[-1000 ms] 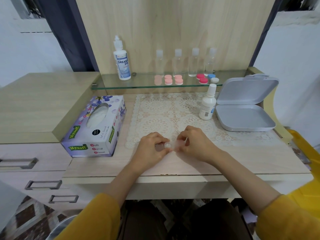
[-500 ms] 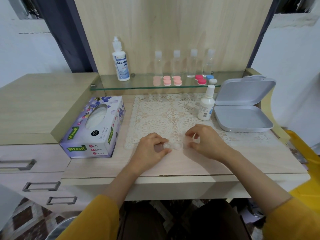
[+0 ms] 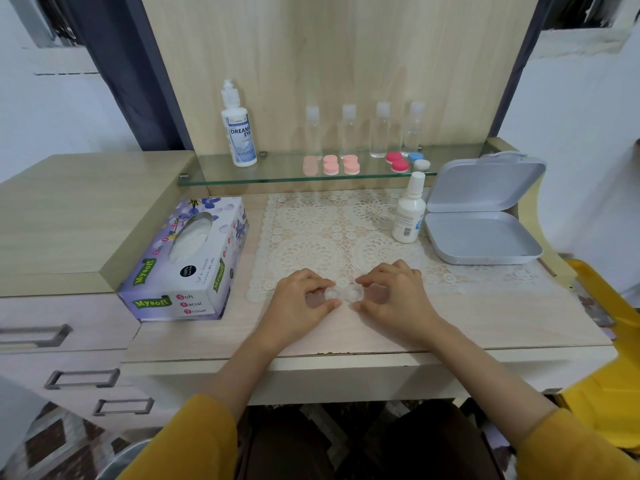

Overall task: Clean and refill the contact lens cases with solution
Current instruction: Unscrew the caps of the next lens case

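A clear two-well contact lens case (image 3: 344, 294) lies at the near edge of the lace mat (image 3: 332, 233). My left hand (image 3: 300, 303) pinches its left well between thumb and fingers. My right hand (image 3: 394, 299) pinches its right well the same way. A small white solution bottle (image 3: 408, 216) stands at the mat's right side. A taller solution bottle (image 3: 239, 133) stands on the glass shelf (image 3: 277, 174), along with pink lens cases (image 3: 330, 165) and red, blue and white cases (image 3: 407, 161).
A tissue box (image 3: 187, 261) lies left of the mat. An open grey plastic box (image 3: 481, 233) sits at the right. Several clear small bottles (image 3: 363, 133) line the back of the shelf. Drawers (image 3: 52, 341) are at the lower left.
My right hand drew away from the case to the right, then came back and took hold of its right well. The left hand stayed on the left well.
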Motion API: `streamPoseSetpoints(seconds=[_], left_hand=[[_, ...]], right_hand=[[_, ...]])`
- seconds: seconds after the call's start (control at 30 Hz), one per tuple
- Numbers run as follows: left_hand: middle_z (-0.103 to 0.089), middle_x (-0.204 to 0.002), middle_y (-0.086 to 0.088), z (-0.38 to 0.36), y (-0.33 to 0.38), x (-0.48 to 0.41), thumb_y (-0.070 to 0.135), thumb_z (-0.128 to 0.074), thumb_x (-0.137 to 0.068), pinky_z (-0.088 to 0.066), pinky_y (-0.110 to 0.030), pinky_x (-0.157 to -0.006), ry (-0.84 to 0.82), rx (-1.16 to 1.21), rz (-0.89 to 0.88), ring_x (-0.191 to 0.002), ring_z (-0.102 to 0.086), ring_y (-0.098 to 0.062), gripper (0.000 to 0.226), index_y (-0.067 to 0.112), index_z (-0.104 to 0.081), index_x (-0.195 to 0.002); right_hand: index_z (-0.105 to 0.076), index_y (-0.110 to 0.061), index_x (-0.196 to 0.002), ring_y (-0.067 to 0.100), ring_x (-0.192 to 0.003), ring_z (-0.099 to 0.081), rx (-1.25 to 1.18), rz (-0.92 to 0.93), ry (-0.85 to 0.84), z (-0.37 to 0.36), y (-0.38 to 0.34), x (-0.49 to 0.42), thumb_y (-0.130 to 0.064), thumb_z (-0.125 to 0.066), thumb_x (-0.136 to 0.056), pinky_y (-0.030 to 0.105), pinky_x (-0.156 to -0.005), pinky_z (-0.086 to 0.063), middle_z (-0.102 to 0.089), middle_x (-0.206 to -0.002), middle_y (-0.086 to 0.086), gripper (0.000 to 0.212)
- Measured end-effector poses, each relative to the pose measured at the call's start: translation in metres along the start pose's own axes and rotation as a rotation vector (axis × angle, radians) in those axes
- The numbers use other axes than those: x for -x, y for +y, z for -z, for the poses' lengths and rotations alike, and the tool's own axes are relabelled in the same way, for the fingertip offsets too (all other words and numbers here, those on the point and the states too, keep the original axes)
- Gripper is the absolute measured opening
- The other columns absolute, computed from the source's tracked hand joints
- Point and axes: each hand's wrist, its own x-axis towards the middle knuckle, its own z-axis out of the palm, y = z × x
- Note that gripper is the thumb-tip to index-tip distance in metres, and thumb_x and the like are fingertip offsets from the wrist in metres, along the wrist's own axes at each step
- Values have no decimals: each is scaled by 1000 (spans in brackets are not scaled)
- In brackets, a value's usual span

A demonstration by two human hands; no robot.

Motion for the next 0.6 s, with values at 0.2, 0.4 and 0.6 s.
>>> streamPoseSetpoints(seconds=[0.2,0.4,0.6], left_hand=[[-62,-88,5,1,1,0,21,-77,-72,-47,-19,-78,-9,1,4,-82,-58,-8,29,12,-72,-99],[-60,-88,5,2,2,0,20,-79,-69,-42,-8,-78,-7,8,9,-81,-56,-1,39,11,-69,-106],[-62,-93,1,2,2,-5,20,-76,-74,-43,-7,-80,28,71,99,-84,-57,-3,37,8,-67,-108]], right_hand=[[-70,-26,-97,9,-91,-41,-105,-26,37,-6,-2,-1,-35,-73,-73,26,-81,-20,-61,-92,-13,25],[-70,-25,-85,8,-90,-41,-194,-74,55,-1,-2,-1,-32,-75,-71,26,-81,-21,-58,-84,-18,17],[-72,-20,-90,12,-89,-47,-223,-151,103,26,13,-3,-23,-77,-70,30,-86,-36,-63,-86,-10,20]])
